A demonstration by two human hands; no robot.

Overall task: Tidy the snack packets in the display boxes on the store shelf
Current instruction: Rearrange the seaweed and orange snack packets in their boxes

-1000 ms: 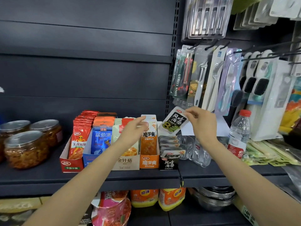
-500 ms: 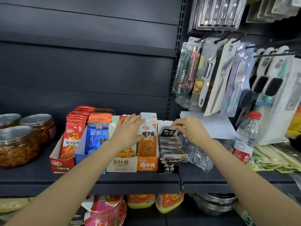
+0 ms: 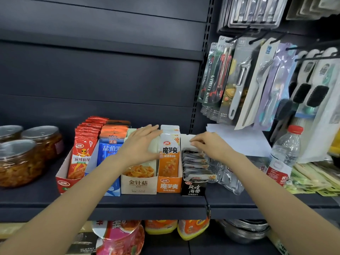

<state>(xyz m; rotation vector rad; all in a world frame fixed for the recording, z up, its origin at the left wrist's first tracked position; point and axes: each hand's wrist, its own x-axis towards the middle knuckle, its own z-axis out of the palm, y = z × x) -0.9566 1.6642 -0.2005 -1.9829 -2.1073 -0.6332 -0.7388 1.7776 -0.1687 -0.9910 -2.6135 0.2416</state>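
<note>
five display boxes are lined along the shelf (image 3: 103, 203) front. left hand (image 3: 139, 146) is laid flat, fingers straight, on the packets of the beige box (image 3: 138, 184), fingertips toward 2 o'clock, against the orange box (image 3: 168, 184) packets. right hand (image 3: 209, 144) is held over the rear of the black box (image 3: 193, 188); fingers curled at the seaweed packets (image 3: 196, 165), grip cannot be told. water bottle (image 3: 283, 155) stands at 3 o'clock.
</note>
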